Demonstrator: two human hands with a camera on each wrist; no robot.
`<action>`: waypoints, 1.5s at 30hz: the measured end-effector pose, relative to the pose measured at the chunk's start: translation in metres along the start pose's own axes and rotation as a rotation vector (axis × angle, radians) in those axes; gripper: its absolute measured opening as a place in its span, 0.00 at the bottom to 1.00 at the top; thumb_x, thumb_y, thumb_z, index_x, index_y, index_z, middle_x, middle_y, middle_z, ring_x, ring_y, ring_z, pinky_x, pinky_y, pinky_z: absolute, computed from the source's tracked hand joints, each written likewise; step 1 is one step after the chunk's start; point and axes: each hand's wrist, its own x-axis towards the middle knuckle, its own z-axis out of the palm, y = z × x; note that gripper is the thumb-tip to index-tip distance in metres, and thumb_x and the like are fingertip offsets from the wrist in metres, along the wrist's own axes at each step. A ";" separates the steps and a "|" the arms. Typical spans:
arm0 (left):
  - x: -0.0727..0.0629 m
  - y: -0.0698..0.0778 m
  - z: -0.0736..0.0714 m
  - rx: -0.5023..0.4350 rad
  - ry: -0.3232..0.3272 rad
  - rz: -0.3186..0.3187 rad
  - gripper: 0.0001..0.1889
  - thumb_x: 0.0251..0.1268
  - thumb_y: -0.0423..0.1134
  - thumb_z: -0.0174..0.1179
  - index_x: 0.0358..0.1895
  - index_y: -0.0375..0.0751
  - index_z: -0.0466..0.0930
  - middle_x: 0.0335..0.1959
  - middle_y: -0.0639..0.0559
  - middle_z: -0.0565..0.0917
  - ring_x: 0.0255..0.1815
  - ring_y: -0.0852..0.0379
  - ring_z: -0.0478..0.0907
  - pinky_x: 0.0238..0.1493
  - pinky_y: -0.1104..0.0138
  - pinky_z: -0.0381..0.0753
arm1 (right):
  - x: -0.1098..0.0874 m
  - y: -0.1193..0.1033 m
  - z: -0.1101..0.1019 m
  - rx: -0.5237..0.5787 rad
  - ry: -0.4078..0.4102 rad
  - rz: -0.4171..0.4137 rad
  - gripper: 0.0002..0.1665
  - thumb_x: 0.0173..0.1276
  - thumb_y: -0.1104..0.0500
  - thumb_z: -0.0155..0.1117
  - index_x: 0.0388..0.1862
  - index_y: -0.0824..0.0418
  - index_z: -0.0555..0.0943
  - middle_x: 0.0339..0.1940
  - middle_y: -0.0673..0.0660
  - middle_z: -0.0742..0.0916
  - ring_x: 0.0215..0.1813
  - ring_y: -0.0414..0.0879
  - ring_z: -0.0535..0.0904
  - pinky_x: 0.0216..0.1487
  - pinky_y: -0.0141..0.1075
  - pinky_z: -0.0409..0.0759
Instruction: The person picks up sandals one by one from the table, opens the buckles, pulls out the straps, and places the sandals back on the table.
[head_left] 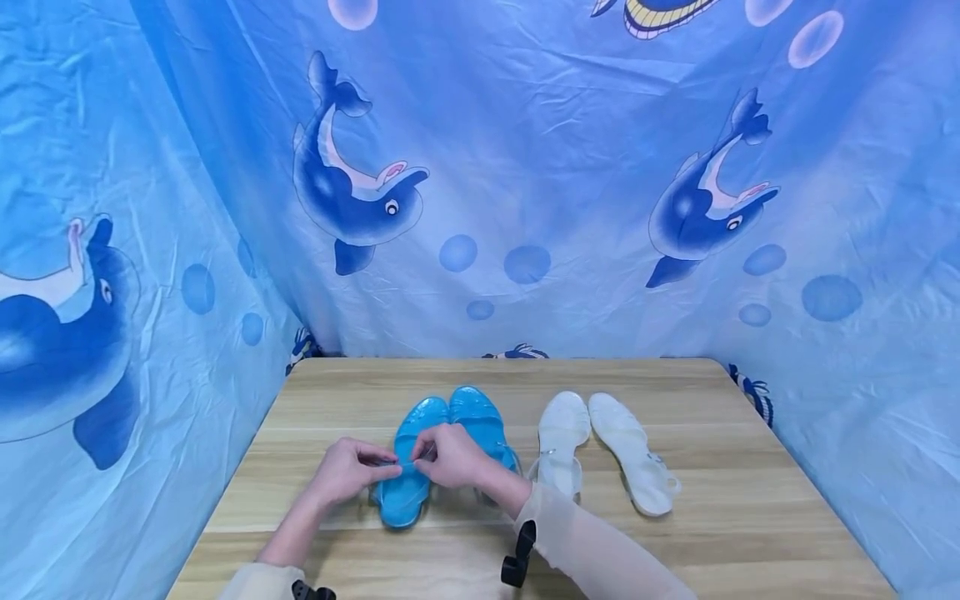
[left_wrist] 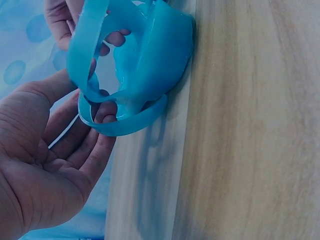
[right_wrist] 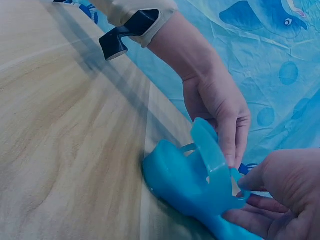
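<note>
Two blue jelly sandals lie side by side, the left one (head_left: 405, 496) under both hands and the right one (head_left: 480, 412) just beyond. My left hand (head_left: 348, 472) pinches the left sandal's ankle strap (left_wrist: 87, 45) between thumb and fingers. From the other side my right hand (head_left: 452, 456) pinches the same strap near its end. The left wrist view shows the strap loop raised above the heel (left_wrist: 167, 50), with the fingers reaching inside it. In the right wrist view the right hand (right_wrist: 282, 195) is at the strap, opposite the left hand (right_wrist: 222, 110).
A pair of white sandals, one (head_left: 564, 421) upright and one (head_left: 633, 454) angled outward, lies right of the blue pair on the wooden table (head_left: 750, 517). My right forearm passes close to the nearer white sandal. A blue dolphin-print curtain (head_left: 540, 167) surrounds the table's back and sides.
</note>
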 end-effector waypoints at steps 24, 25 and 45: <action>-0.003 -0.001 0.003 -0.022 0.020 -0.035 0.13 0.57 0.45 0.81 0.43 0.44 0.95 0.40 0.50 0.94 0.42 0.59 0.88 0.41 0.68 0.86 | 0.000 -0.005 0.002 -0.007 0.036 0.039 0.09 0.74 0.55 0.74 0.49 0.53 0.93 0.44 0.45 0.94 0.31 0.29 0.80 0.36 0.24 0.80; -0.002 0.000 0.003 -0.017 0.017 -0.028 0.13 0.57 0.45 0.81 0.43 0.44 0.95 0.40 0.50 0.94 0.41 0.59 0.88 0.41 0.68 0.86 | 0.001 -0.006 0.003 -0.008 0.037 0.033 0.09 0.74 0.54 0.74 0.50 0.53 0.93 0.45 0.44 0.94 0.30 0.29 0.80 0.34 0.24 0.80; -0.002 0.007 0.000 0.001 -0.002 -0.040 0.14 0.59 0.45 0.81 0.45 0.43 0.94 0.41 0.50 0.94 0.43 0.58 0.89 0.45 0.65 0.87 | -0.001 -0.004 0.003 0.014 0.066 0.014 0.07 0.75 0.56 0.72 0.48 0.54 0.93 0.42 0.46 0.93 0.25 0.31 0.77 0.28 0.25 0.77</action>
